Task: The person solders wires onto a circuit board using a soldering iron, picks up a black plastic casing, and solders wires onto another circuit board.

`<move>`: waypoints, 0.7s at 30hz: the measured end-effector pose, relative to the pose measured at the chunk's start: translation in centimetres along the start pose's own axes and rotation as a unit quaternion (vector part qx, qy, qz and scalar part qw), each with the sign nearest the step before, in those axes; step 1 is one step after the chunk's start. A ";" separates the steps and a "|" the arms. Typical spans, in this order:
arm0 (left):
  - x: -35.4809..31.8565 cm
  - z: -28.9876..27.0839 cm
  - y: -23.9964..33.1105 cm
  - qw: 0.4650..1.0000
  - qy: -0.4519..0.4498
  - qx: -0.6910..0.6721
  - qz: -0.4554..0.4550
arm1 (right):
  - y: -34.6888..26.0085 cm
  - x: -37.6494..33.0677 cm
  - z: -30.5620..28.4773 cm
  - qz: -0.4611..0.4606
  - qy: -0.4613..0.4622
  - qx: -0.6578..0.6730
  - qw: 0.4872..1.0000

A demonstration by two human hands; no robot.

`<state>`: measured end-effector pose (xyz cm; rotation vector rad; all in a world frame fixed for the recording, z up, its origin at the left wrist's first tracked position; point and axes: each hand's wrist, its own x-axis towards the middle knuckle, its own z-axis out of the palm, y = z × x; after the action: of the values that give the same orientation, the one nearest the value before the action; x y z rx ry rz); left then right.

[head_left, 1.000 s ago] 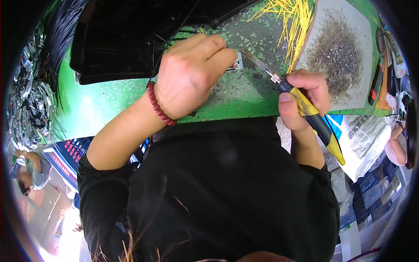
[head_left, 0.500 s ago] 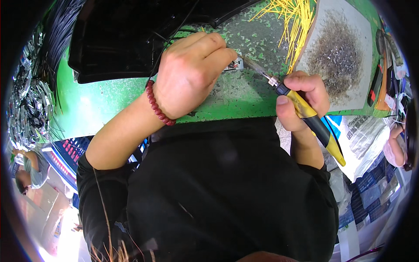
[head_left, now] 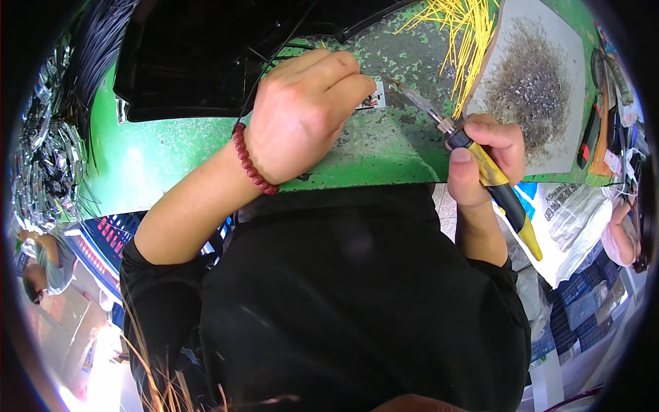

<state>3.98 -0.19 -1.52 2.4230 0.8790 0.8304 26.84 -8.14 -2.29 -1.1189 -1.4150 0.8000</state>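
My left hand (head_left: 302,113), a string of dark red beads at its wrist, is curled on the green workbench (head_left: 171,172). From under its bent fingers sticks out a small circuit board (head_left: 378,97) with a pale end; the fingertips are hidden, but they look closed on it. My right hand (head_left: 489,158) grips a yellow and black soldering iron (head_left: 504,196) by the front of its handle. The iron's metal tip points up and left, a short way right of the board and apart from it. Thin black wires run beside my left hand.
A large black plastic casing (head_left: 185,62) lies at the back left. Yellow wires (head_left: 467,48) fan out at the back right, next to a grey board (head_left: 576,82) strewn with dark crumbs. Black wires (head_left: 103,41) and shiny strips (head_left: 48,158) are bunched at the far left.
The soldering iron's tip has drawn back to the right from the board, with my right hand moving the same way. My left hand, the board and the black casing have shifted slightly.
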 end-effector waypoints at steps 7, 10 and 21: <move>0.2 -0.1 0.3 1.000 -0.005 0.007 -0.011 | -0.4 0.6 1.3 0.030 0.009 0.026 0.999; 0.3 -0.4 0.5 1.000 -0.015 0.015 -0.018 | -0.1 1.6 1.8 -0.016 -0.029 -0.053 0.998; 0.8 -0.5 1.1 0.993 -0.022 0.106 -0.042 | 0.8 3.5 2.7 -0.152 -0.085 -0.206 0.963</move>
<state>4.60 -0.36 -0.17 2.5536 1.0937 0.6795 24.55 -4.24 -2.30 -1.1175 -1.9043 0.3958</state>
